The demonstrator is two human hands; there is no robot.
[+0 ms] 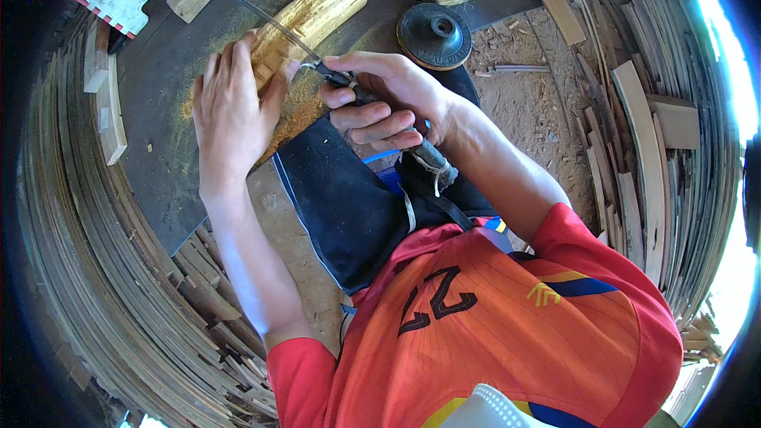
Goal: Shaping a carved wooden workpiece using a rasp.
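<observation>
Left hand [234, 115] on wood [319, 20], right hand [404, 91] near.

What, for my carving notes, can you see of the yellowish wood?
The wood looks thick and gently curved, yellowish-brown, with a rough, faceted surface and a blunt far end. It lies slantwise on the dark table, far end to the right, sawdust beside it. The left hand covers part of its near end. The right hand's thin tool crosses above; contact is unclear.
</observation>
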